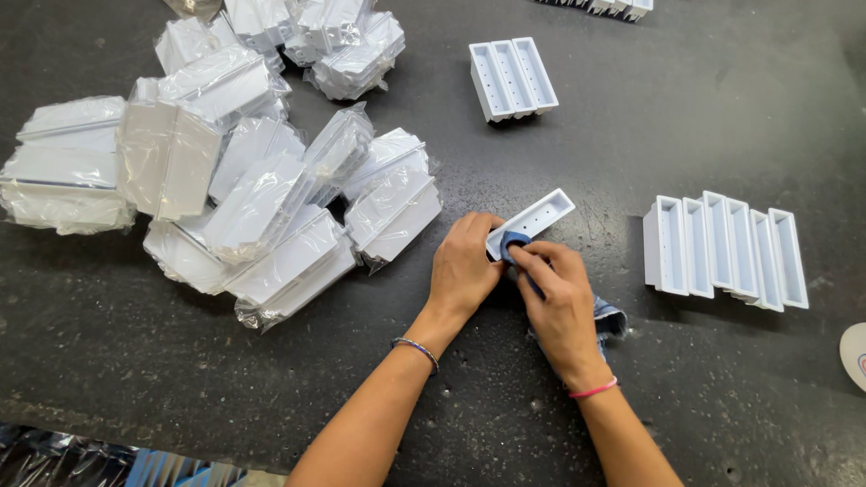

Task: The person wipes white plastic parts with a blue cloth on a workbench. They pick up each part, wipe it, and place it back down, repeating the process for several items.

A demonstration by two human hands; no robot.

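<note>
A white rectangular plastic tray [541,215] lies on the dark table [631,135] at centre, its near end gripped by my left hand [463,267]. My right hand [559,298] pinches a blue cloth [516,240] and presses it into the near end of that tray. The rest of the cloth trails under my right palm and shows by my wrist at the lower right. I wear a beaded bracelet on my left wrist and a pink band on my right.
A heap of plastic-bagged white trays [253,180] fills the left side. A row of several unwrapped trays [722,251] stands at the right, and three more [512,78] lie at the top centre. A white disc [855,353] is at the right edge.
</note>
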